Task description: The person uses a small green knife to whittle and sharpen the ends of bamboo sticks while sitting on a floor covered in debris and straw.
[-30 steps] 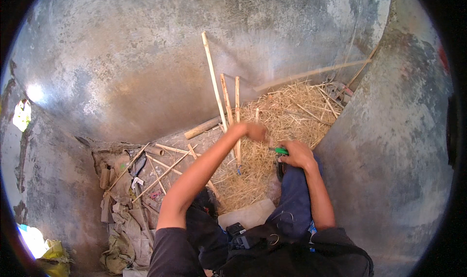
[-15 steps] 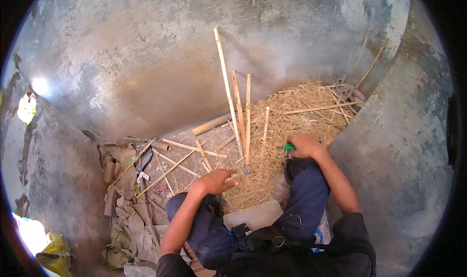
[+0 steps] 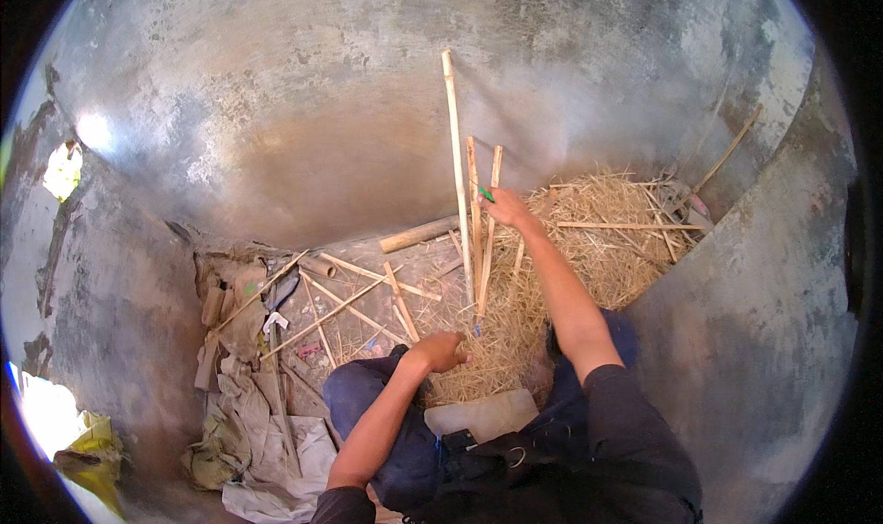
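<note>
My right hand (image 3: 508, 209) is stretched forward, closed on a small green-handled tool (image 3: 486, 194); whether it has a blade cannot be made out. It is at the upper part of two bamboo strips (image 3: 475, 213) that stand against the wall. A taller bamboo stick (image 3: 456, 138) leans just left of them. My left hand (image 3: 436, 351) hovers low over the front edge of the straw-like shavings (image 3: 501, 358), near my left knee. Its fingers are loosely apart and nothing shows in them. Below it, between my legs, lies a pale flat piece (image 3: 483, 414).
Curved grey walls (image 3: 294, 110) close in on the far side and both flanks. Loose bamboo strips (image 3: 345, 308) cross one another at left, near a thick bamboo pole (image 3: 418, 234). Crumpled sacking (image 3: 276, 432) lies front left. Shavings (image 3: 607, 211) are heaped at right.
My right hand has swung from beside my right knee, forward and left to the standing strips, carrying the green-handled tool. My left hand has shifted slightly right. The view has tilted a little.
</note>
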Demonstrator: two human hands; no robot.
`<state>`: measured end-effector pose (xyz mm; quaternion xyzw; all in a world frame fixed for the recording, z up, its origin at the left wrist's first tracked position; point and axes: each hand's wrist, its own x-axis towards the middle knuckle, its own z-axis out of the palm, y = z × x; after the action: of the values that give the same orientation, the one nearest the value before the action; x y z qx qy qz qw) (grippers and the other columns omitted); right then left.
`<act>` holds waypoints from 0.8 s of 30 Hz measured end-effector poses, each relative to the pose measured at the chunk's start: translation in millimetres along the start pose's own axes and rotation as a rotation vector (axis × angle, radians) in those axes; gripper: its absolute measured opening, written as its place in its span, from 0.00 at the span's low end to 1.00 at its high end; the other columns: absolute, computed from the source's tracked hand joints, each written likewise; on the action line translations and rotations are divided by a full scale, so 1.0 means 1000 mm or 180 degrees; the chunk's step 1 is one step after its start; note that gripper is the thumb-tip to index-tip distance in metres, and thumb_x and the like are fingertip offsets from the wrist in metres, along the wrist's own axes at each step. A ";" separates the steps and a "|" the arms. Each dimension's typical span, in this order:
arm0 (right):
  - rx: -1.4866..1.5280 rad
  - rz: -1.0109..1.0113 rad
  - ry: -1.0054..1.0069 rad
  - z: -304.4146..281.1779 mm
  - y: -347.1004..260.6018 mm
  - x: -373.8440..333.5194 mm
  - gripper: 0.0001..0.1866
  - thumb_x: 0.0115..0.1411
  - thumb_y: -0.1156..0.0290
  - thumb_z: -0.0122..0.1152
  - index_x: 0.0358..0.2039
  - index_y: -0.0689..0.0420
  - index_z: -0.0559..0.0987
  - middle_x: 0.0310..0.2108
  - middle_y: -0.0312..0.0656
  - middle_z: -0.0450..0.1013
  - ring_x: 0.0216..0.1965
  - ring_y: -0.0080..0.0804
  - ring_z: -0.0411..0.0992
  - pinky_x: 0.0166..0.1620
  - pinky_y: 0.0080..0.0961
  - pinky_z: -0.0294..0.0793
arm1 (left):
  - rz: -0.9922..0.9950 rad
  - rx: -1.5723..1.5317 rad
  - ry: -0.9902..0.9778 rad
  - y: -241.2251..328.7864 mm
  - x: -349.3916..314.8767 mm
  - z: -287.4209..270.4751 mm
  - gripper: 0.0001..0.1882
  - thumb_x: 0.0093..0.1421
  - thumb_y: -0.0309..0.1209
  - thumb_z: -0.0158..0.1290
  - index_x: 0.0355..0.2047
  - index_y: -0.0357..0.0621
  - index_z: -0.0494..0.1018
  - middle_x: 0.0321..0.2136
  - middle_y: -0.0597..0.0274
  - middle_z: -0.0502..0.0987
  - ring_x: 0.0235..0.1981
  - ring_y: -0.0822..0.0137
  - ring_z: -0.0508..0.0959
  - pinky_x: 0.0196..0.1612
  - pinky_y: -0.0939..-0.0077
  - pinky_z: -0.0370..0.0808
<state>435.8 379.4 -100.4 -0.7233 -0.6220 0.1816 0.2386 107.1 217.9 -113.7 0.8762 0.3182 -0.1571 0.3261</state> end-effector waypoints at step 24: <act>0.1520 0.0490 -0.0116 0.164 0.019 0.045 0.22 0.64 0.69 0.60 0.57 0.46 0.87 0.38 0.56 0.82 0.36 0.48 0.85 0.46 0.46 0.83 | 0.0029 -0.0117 -0.0026 0.011 -0.010 0.002 0.35 0.72 0.51 0.57 0.68 0.35 0.69 0.50 0.30 0.82 0.56 0.35 0.81 0.59 0.45 0.77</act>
<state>366.5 441.5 -243.7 -0.6883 -0.5088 0.3540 0.3770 106.6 205.6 -105.7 0.8708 0.3158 -0.1533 0.3441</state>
